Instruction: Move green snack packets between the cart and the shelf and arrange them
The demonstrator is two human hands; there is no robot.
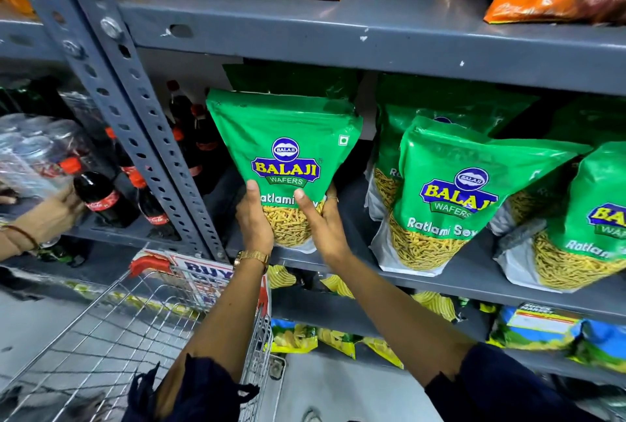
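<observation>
Your left hand (pixel 254 218) and right hand (pixel 321 218) clasp the light, crinkly, slippery green packet (pixel 284 150) low at its base, fingers (pixel 251 188) closed around it.

free: shelf (pixel 237 245) gap left of green packets (pixel 437 198) | blocked: upright post (pixel 142 123) left, upper shelf board (pixel 372 39) above

Grey metal shelf (pixel 359 137) carries upright green snack packets (pixel 440 198)

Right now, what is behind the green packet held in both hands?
Behind the held packet another green packet's dark top edge shows. The rest of it, and the shelf space further back, is covered.
</observation>
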